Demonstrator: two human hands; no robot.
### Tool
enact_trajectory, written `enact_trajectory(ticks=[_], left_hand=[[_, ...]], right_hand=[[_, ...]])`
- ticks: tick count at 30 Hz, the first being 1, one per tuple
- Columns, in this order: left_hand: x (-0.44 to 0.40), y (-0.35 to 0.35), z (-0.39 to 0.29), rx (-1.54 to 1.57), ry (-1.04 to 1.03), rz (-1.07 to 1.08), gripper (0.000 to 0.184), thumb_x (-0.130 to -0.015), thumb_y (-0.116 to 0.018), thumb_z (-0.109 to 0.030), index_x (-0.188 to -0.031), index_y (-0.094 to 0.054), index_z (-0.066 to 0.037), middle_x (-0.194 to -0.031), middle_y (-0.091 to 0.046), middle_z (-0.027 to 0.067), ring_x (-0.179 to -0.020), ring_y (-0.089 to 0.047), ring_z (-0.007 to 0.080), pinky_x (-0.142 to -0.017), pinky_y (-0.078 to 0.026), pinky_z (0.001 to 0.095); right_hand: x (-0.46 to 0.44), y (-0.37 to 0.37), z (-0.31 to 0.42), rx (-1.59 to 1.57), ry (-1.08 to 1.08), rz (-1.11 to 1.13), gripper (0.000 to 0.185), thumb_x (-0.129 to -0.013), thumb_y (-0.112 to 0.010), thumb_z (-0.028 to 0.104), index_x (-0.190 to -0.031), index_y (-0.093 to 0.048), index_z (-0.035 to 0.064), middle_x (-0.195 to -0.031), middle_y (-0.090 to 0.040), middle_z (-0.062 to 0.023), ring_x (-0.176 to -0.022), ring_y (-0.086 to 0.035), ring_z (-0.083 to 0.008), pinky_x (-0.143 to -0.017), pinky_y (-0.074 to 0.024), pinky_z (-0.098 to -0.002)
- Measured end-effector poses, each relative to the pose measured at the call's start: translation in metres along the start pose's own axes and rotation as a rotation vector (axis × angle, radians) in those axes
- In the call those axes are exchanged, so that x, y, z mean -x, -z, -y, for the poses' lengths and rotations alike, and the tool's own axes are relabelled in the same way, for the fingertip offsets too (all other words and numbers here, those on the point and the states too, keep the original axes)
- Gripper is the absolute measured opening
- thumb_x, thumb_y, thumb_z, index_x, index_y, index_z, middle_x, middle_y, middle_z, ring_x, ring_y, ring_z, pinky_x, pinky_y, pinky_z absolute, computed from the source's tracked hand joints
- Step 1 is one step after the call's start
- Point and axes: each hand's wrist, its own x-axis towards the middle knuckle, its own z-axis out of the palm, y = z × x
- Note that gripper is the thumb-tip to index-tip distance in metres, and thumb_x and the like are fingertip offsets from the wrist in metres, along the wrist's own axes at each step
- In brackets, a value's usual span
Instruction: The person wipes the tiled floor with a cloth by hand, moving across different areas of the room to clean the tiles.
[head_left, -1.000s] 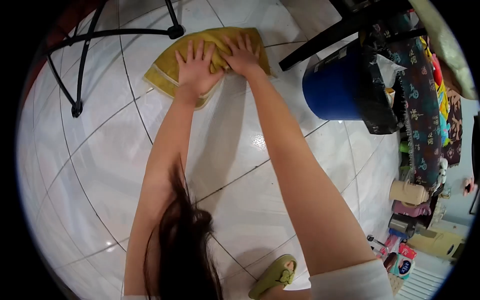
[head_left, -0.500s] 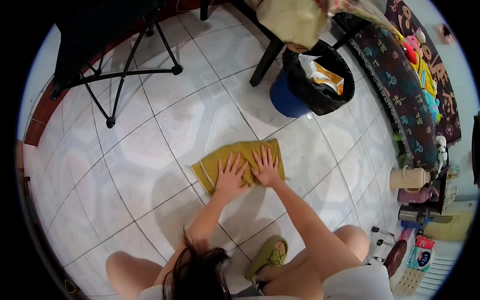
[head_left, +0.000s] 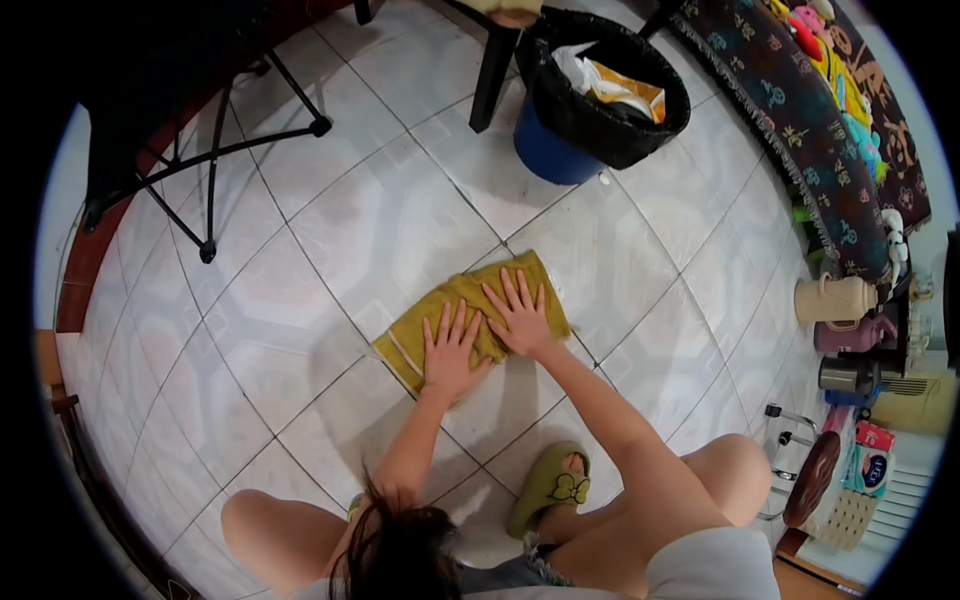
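Observation:
A mustard-yellow cloth lies spread on the tiled floor in front of my knees, its left end showing a pale stripe. My left hand rests flat on the cloth's near middle with the fingers spread. Beside it, my right hand presses flat on the right half, fingers also apart. The cloth bunches into folds between the two hands. Neither hand grips it.
A blue bin with a black liner and rubbish stands ahead, beside a dark furniture leg. A folding chair's frame is at upper left. At right are a patterned cover, a beige jug and a stool.
The view has shifted, so the bin sits higher in it. Cloth and both hands have slid slightly toward my body over the tiles. The hands stay flat on the cloth.

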Motion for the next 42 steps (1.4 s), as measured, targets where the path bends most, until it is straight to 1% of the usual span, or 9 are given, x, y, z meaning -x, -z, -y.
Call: enact_trajectory(ticks=[5,8,11,14,21,25,29,34,42], left_hand=[[-0.035,0.003,0.009,-0.004,0.255,-0.098,0.088,-0.082,-0.054,-0.055,-0.150,-0.020,-0.011,-0.158,-0.008,0.0127,-0.145,-0.002,0.0334,-0.111,0.001,0.0612],[-0.067,0.001,0.023,-0.018,0.455,-0.261,0.087,-0.082,-0.054,-0.053,-0.150,-0.019,-0.010,-0.158,-0.007,0.0131,-0.145,-0.001,0.0343,-0.110,0.000,0.0624],[-0.110,0.014,0.047,-0.110,0.628,-0.283,0.088,-0.083,-0.055,-0.051,-0.151,-0.016,-0.011,-0.158,-0.008,0.0119,-0.145,-0.003,0.0340,-0.110,-0.005,0.0629],[-0.157,0.022,0.082,-0.177,0.699,-0.310,0.086,-0.084,-0.051,-0.054,-0.151,-0.015,-0.013,-0.158,-0.008,0.0102,-0.145,-0.004,0.0337,-0.109,-0.006,0.0637],[-0.227,0.037,0.137,-0.173,0.586,-0.361,0.084,-0.085,-0.041,-0.063,-0.150,-0.021,-0.014,-0.158,-0.010,0.0110,-0.145,-0.005,0.0337,-0.109,-0.003,0.0655],[-0.218,0.043,0.125,-0.208,0.500,-0.236,0.083,-0.082,-0.046,-0.061,-0.149,-0.023,-0.018,-0.158,-0.009,0.0102,-0.145,-0.004,0.0332,-0.109,-0.003,0.0656],[-0.190,0.034,0.081,-0.182,0.273,-0.138,0.085,-0.078,-0.054,-0.056,-0.149,-0.025,-0.020,-0.158,-0.009,0.0094,-0.145,-0.003,0.0331,-0.109,-0.003,0.0653],[-0.162,0.017,-0.005,-0.136,0.022,0.016,0.082,-0.078,-0.057,-0.056,-0.148,-0.028,-0.022,-0.158,-0.011,0.0107,-0.145,-0.002,0.0345,-0.109,-0.002,0.0658],[-0.097,-0.033,-0.162,0.003,-0.309,0.244,0.080,-0.079,-0.056,-0.056,-0.148,-0.030,-0.023,-0.157,-0.013,0.0114,-0.145,-0.004,0.0338,-0.110,-0.001,0.0649]], right_hand=[[-0.076,0.016,0.004,0.044,0.155,0.039,0.064,-0.093,-0.043,0.050,-0.150,-0.019,0.0336,-0.159,-0.003,-0.0048,-0.146,0.000,-0.0308,-0.111,-0.0049,-0.0637],[-0.137,0.017,0.016,-0.038,0.228,0.015,0.063,-0.091,-0.044,0.053,-0.148,-0.021,0.0373,-0.159,-0.004,-0.0004,-0.146,0.000,-0.0272,-0.112,-0.0018,-0.0620],[-0.194,0.036,0.034,-0.055,0.200,0.080,0.063,-0.091,-0.046,0.051,-0.148,-0.021,0.0385,-0.159,-0.004,0.0017,-0.146,0.001,-0.0250,-0.113,0.0001,-0.0593],[-0.249,0.048,0.043,-0.098,0.153,0.081,0.062,-0.092,-0.046,0.052,-0.147,-0.022,0.0408,-0.159,-0.005,0.0035,-0.146,0.000,-0.0227,-0.114,0.0020,-0.0571],[-0.326,0.042,0.026,-0.103,0.099,-0.018,0.061,-0.092,-0.042,0.054,-0.148,-0.022,0.0387,-0.159,-0.004,0.0045,-0.146,0.002,-0.0205,-0.115,0.0070,-0.0532],[-0.300,0.048,0.012,-0.100,0.053,0.049,0.064,-0.094,-0.041,0.048,-0.150,-0.016,0.0334,-0.159,0.003,0.0010,-0.146,0.005,-0.0227,-0.116,0.0057,-0.0470],[-0.239,0.051,-0.038,-0.084,0.048,0.099,0.068,-0.093,-0.042,0.046,-0.151,-0.011,0.0308,-0.159,0.004,-0.0020,-0.146,0.007,-0.0250,-0.116,0.0036,-0.0508],[-0.124,0.049,-0.106,-0.038,-0.040,0.195,0.070,-0.094,-0.038,0.047,-0.152,-0.004,0.0281,-0.159,0.007,-0.0072,-0.145,0.007,-0.0320,-0.112,-0.0010,-0.0588],[0.102,0.026,-0.190,-0.076,-0.320,0.265,0.077,-0.091,-0.045,0.046,-0.152,-0.002,0.0270,-0.158,0.008,-0.0093,-0.145,0.007,-0.0342,-0.111,-0.0013,-0.0603]])
